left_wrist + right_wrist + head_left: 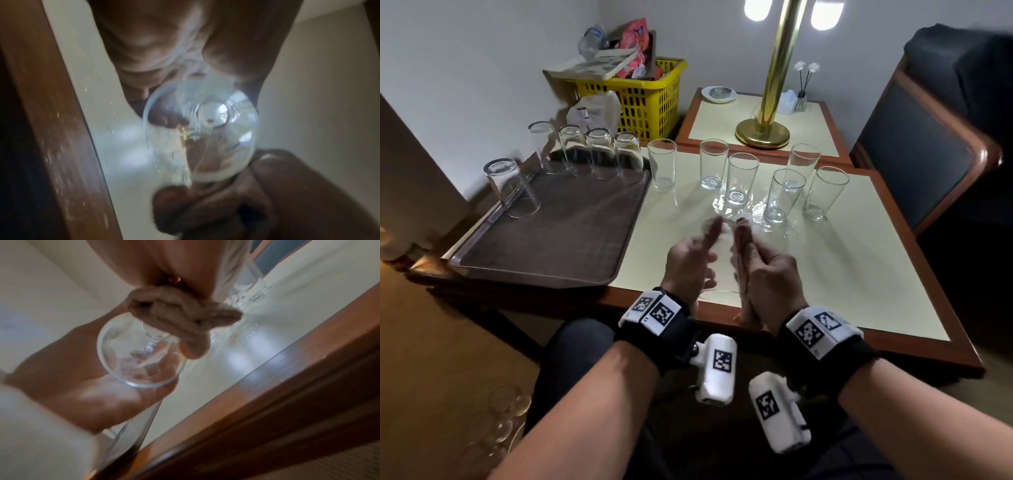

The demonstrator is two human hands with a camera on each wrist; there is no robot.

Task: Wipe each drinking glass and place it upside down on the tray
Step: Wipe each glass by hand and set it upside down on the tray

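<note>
The left hand (pixel 690 260) cradles a glass (pixel 139 352) near the tray (pixel 558 219), mouth toward the right hand (pixel 763 270), whose fingers pinch a cloth (pixel 180 321) for wiping.

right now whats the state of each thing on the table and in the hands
held glass: gripped by left hand, off the table
cloth: bunched in right hand, at the glass rim
tray: five glasses upside down on it
inverted glasses: mouths down
table glasses: six upright, not yet moved
lamp: lit
</note>
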